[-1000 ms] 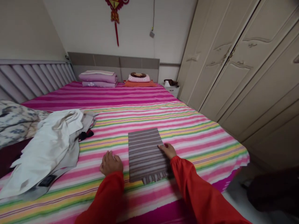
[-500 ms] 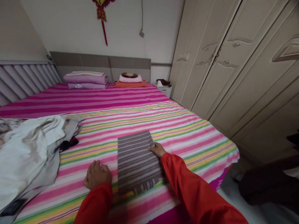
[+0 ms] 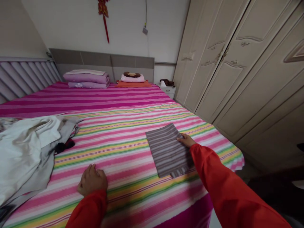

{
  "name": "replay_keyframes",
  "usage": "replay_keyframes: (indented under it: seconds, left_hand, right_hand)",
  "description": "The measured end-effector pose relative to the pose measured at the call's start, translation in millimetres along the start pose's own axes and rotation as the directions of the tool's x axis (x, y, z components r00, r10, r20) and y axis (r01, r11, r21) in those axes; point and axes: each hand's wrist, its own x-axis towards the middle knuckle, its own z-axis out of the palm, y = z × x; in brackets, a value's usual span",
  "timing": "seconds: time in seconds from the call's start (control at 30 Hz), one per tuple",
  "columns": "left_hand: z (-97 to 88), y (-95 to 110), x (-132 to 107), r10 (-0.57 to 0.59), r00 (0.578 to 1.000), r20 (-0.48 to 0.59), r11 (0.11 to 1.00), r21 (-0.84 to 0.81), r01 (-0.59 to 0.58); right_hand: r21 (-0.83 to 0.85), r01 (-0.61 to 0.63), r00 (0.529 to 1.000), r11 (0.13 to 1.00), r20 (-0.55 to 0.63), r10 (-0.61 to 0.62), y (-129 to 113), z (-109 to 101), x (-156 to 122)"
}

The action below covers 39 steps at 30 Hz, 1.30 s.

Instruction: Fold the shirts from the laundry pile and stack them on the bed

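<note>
A folded brown-and-grey striped cloth [image 3: 167, 148] with a fringed near end lies flat on the striped bedsheet [image 3: 118, 126], toward the bed's right edge. My right hand [image 3: 186, 140] grips the cloth's right edge, fingers pinched on the fabric. My left hand [image 3: 92, 180] rests on the sheet well to the left of the cloth, fingers curled under with nothing seen in them. Both arms wear red sleeves.
A heap of white and grey clothes [image 3: 26, 152] with a small dark item [image 3: 63, 146] lies at the left. Folded purple bedding [image 3: 86, 79] and a pink pillow [image 3: 132, 78] sit by the headboard. Cream wardrobe doors [image 3: 237, 63] line the right; a nightstand [image 3: 168, 90] stands at the corner.
My right hand has slid the folded striped cloth to the right and turned it slightly, away from my left hand, which stayed on the sheet. The camera turned a little.
</note>
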Motion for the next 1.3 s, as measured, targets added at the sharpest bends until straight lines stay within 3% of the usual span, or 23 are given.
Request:
replay_keyframes:
  seconds: [0.13,0.3,0.43,0.53,0.6,0.67,0.73,0.83,0.93,1.07,1.17,1.3]
  left_hand:
    - [-3.3,2.1,0.1,0.0,1.0,0.022,1.0,0.015,0.0]
    - [-8.6,8.7,-2.1,-0.011,1.0,0.007,1.0,0.02,0.011]
    - [-6.7,7.4,-2.0,-0.003,1.0,-0.007,0.999,0.04,0.003]
    - [-1.3,1.8,-0.8,0.015,1.0,-0.005,0.999,0.045,-0.015]
    - [3.1,-2.9,0.3,0.02,1.0,-0.012,0.999,0.042,-0.019]
    - [7.2,-7.3,1.2,0.024,0.999,-0.023,0.999,0.041,-0.023]
    - [10.1,-10.5,1.5,0.032,0.999,-0.03,0.999,0.039,-0.031]
    - [13.1,-13.0,0.2,0.033,0.998,-0.045,0.999,0.02,-0.032]
    - [17.3,-14.3,-2.0,0.038,0.994,-0.106,0.999,-0.006,-0.039]
    - [22.3,-16.0,-3.8,0.05,0.986,-0.162,0.997,-0.053,-0.059]
    - [23.0,-18.1,-4.2,0.055,0.985,-0.164,0.991,-0.11,-0.073]
    - [20.6,-25.8,-10.4,0.098,0.99,-0.106,0.972,-0.201,-0.118]
  right_hand:
    - [-0.083,-0.029,0.997,0.996,-0.068,0.024,14.7,-50.7,1.5]
    - [-0.21,-0.074,0.988,0.975,-0.148,0.043,27.0,-91.9,7.2]
    - [-0.304,-0.154,0.97,0.94,-0.226,0.086,32.3,-110.2,14.1]
    - [-0.449,-0.294,0.923,0.843,-0.363,0.129,28.4,-104.9,11.7]
    - [-0.602,-0.344,0.897,0.721,-0.438,0.061,21.9,-87.1,5.0]
    - [-0.733,-0.263,0.915,0.627,-0.396,-0.08,14.6,-57.7,-5.9]
    - [-0.791,-0.108,0.941,0.602,-0.276,-0.195,8.8,-18.6,-22.0]
    - [-0.793,0.086,0.939,0.603,-0.137,-0.314,3.1,53.2,-59.1]
    - [-0.717,0.356,0.865,0.599,0.012,-0.501,-2.2,131.4,-109.8]
    - [-0.636,0.542,0.773,0.55,0.12,-0.623,-6.9,214.4,-171.1]
    - [-0.657,0.553,0.75,0.513,0.124,-0.649,-4.0,242.1,-190.3]
    - [-0.699,0.538,0.748,0.47,0.139,-0.649,4.0,244.7,-189.6]
